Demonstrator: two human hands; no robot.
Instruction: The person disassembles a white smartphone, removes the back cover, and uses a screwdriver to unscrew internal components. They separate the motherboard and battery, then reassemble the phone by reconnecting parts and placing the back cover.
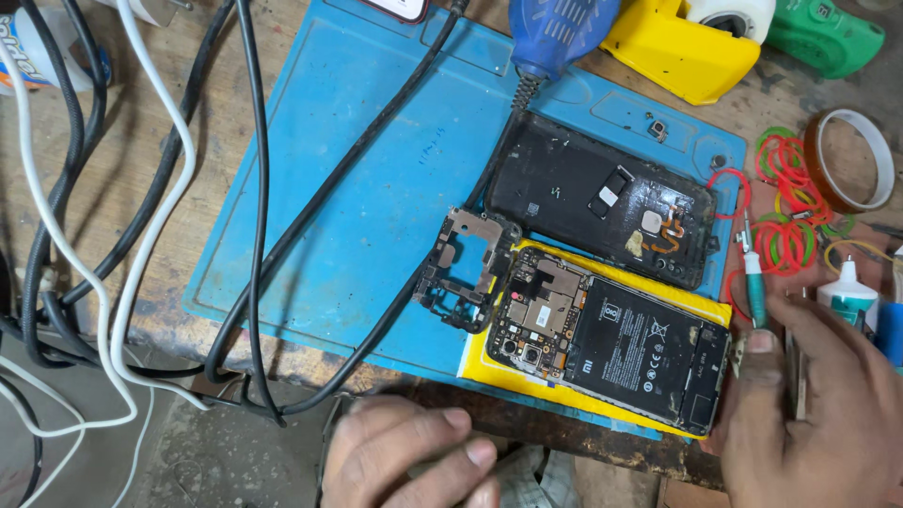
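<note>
On the blue repair mat (376, 188), at its near right corner, the opened phone (611, 343) lies face down on a yellow pad (475, 362), its black battery and the circuit board with its camera modules bare to view. Its black back cover (602, 198) lies just behind it, inner side up, a fingerprint sensor and an orange flex strip showing. The metal board shield (467, 268) rests at the phone's camera end, touching or nearly touching it.

My right hand (818, 414) is at the phone's far end, fingers curled around a teal-handled precision screwdriver (752, 277), thumb pressed along the shaft, the handle standing up and away from me; the tip is hidden behind my thumb. My left hand (414, 456) rests loosely curled at the near table edge, holding nothing I can see, clear of the phone.

As I judge it, working at that end of the board calls for a steady body first. I would bring my left hand up to pin the phone's frame against the pad, because the pad is soft and the phone could skate. I would keep the driver upright over whatever it meets, press lightly, and turn from the fingertips. The black cable (376, 150) crossing the mat runs close to the shield; I should not snag it. Rubber bands (785, 202), a tape roll (851, 160) and a small glue bottle (847, 292) crowd my right wrist, so small movements suit best.
</note>
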